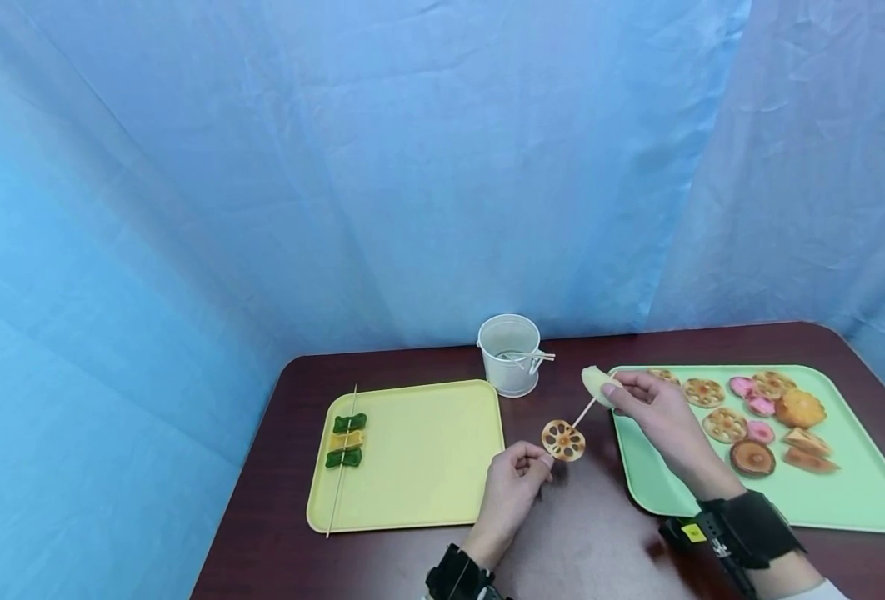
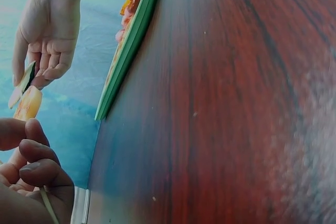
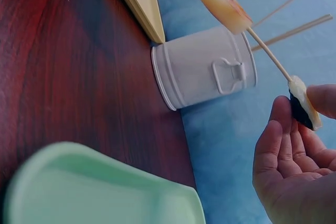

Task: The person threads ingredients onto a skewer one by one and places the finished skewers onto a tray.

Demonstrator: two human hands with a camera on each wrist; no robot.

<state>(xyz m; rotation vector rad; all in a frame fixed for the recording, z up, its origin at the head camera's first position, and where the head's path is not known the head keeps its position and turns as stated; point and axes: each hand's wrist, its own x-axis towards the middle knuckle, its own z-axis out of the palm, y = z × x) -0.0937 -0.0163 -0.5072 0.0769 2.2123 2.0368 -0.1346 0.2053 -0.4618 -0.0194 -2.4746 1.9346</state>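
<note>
My left hand (image 1: 513, 483) grips a thin wooden skewer (image 1: 582, 413), whose lower end (image 2: 49, 205) sticks out below the fingers in the left wrist view. Just above those fingers, a browned lotus root slice (image 1: 563, 440) is threaded on it. Between thumb and fingers, my right hand (image 1: 660, 421) pinches a pale slice with dark skin (image 3: 303, 103) at the skewer's upper end. Whether the tip has pierced that slice, I cannot tell. Both hands are above the table, between a yellow tray (image 1: 427, 458) and a green tray (image 1: 855, 500).
On the yellow tray lies a finished-looking skewer with green and yellow pieces (image 1: 347, 439). The green tray bears several lotus root slices (image 1: 725, 425), pink pieces (image 1: 761, 432), a mushroom cap (image 1: 752, 458) and brown wedges (image 1: 810, 461). Behind stands a white bucket (image 1: 510, 367) with skewers.
</note>
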